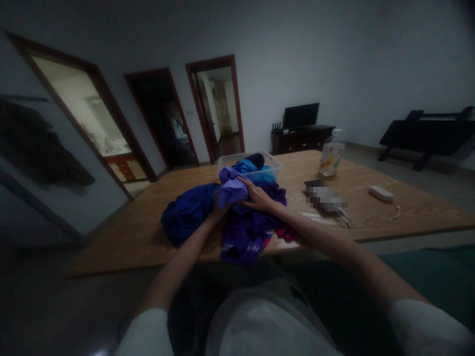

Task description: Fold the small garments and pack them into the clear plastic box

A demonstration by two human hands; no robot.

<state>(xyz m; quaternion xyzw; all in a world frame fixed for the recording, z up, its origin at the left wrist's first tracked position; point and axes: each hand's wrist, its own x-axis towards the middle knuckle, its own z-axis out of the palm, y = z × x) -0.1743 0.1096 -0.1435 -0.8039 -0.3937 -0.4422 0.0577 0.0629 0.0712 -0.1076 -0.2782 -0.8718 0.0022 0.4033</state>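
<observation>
A bunched lavender cloth point(232, 189) is between my two hands, in front of a clear plastic bin. My left hand point(219, 208) grips it from the left and below, its fingers mostly hidden by the folds. From the right, my right hand point(258, 197) holds the same cloth, fingers curved over its side. Beneath and to the right lies a dark purple garment point(245, 240) with white lettering, hanging slightly over the table's front edge. A blue bundle of fabric point(189, 210) rests left of my hands. Blue and black clothes point(247, 165) fill the bin point(277, 170).
On the wooden table point(129, 232), a bottle point(330, 158) with a printed label stands at the right. Nearer are a blurred-out packet point(326, 198) and a small white case point(381, 193). A red cloth point(287, 233) lies by my right forearm.
</observation>
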